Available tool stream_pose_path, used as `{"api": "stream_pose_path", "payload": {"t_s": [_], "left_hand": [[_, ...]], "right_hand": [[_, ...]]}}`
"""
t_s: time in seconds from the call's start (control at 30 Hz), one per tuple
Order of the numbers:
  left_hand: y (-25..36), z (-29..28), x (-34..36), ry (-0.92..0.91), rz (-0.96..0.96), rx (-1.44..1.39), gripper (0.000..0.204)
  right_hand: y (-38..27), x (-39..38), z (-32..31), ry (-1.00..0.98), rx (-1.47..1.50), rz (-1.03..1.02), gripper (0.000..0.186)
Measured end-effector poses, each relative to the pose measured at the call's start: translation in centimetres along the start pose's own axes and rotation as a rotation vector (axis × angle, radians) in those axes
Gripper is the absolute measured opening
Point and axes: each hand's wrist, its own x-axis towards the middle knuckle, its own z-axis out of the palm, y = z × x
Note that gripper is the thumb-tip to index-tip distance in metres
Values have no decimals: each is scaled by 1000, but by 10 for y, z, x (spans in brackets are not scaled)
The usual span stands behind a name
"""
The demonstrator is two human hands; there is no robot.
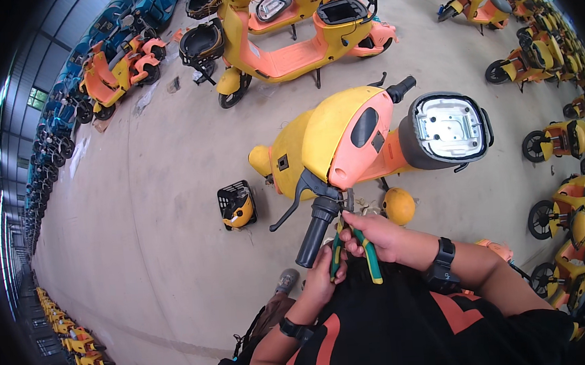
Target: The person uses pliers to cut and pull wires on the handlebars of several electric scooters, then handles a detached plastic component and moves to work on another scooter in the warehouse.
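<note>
A yellow and pink scooter (326,132) stands in front of me, its left-in-view black grip (313,235) and brake lever (294,203) close to my hands. My right hand (374,238) is closed on green-and-yellow pliers (369,258), whose jaws are at the cables under the handlebar, partly hidden by my fingers. My left hand (323,275) is closed round the other green handle, just below the grip. The scooter's grey seat box (415,143) is open, showing a silver inside.
A yellow helmet in a black basket (236,207) and a round yellow object (399,205) lie on the concrete floor (139,227). More scooters (277,61) stand ahead and in rows along both sides, yellow ones (553,218) at right, teal ones (64,124) at far left.
</note>
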Motion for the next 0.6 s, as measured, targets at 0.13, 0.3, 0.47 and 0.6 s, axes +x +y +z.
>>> {"api": "stream_pose_path", "payload": {"t_s": [0.13, 0.3, 0.47, 0.6], "left_hand": [[9, 36, -8, 175, 12, 267, 35], [13, 35, -2, 208, -8, 272, 32], [18, 22, -4, 149, -76, 226, 33], [13, 23, -2, 91, -63, 131, 33]], "right_hand": [[-19, -2, -37, 310, -736, -204, 59], [-26, 15, -81, 349, -1652, -1209, 27], [-3, 46, -69, 179, -1316, -1253, 25], [11, 70, -86, 227, -953, -987, 27]]}}
